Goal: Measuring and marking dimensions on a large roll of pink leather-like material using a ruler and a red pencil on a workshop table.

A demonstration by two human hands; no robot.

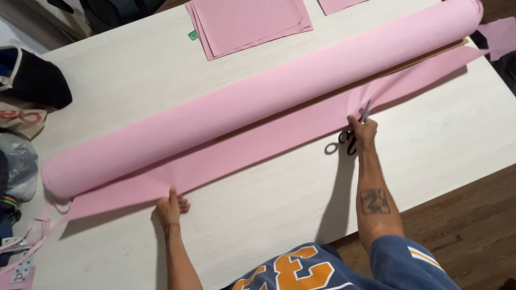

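My left hand [170,207] pinches loose edge of unrolled pink fabric sheet [258,144] below long pink fabric roll [258,96]; right hand [363,131] grips metal scissors [349,137], fingers closed, on white wooden table [441,145].

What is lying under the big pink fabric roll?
Under the pink fabric roll lies its unrolled pink sheet, on the white table. A brown strip shows near its right end; the rest is covered.

One large roll of pink fabric [258,102] lies across the one pale worktop [269,204]. One pair of scissors [349,137]. Two stacks of cut pink sheets: one full stack [250,21] and one partly in view [338,4]. Two hands: left hand [171,207], right hand [364,130].
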